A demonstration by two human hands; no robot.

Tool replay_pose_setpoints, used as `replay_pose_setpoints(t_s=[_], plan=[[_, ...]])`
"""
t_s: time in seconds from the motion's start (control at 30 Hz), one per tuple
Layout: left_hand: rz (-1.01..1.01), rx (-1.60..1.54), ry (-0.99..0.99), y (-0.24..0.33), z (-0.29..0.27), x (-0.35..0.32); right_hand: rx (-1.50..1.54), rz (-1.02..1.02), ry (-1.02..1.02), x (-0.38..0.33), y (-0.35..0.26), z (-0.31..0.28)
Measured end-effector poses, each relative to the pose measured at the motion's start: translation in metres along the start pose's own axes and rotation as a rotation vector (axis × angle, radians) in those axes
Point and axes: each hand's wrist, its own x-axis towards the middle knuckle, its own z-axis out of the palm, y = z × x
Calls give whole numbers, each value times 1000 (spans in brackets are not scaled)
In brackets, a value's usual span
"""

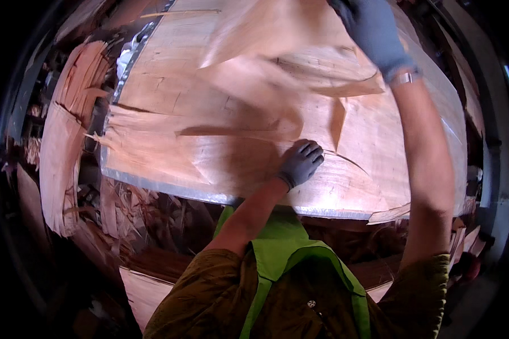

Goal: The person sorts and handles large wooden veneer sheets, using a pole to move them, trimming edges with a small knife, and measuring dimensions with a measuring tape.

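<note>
Thin, cracked sheets of pale wood veneer lie spread over a metal-edged table. My left hand, in a grey glove, presses flat on the veneer near the table's front edge, beside a long split. My right hand, also gloved, is raised at the top of the view and grips the edge of a loose veneer sheet, which lifts off the pile and is blurred.
A stack of torn veneer pieces stands left of the table. Scraps and splinters lie below the table's front edge. More veneer sheets sit low at the left. A dark machine frame runs along the right.
</note>
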Motion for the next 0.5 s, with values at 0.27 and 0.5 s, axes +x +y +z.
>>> replay_pose_setpoints(t_s=[0.27,0.5], plan=[[-19,-85,13,2,21,0,969,1709,-117,-331,-88,26],[38,65,-137,7,-2,2,1254,1989,137,-444,-123,84]])
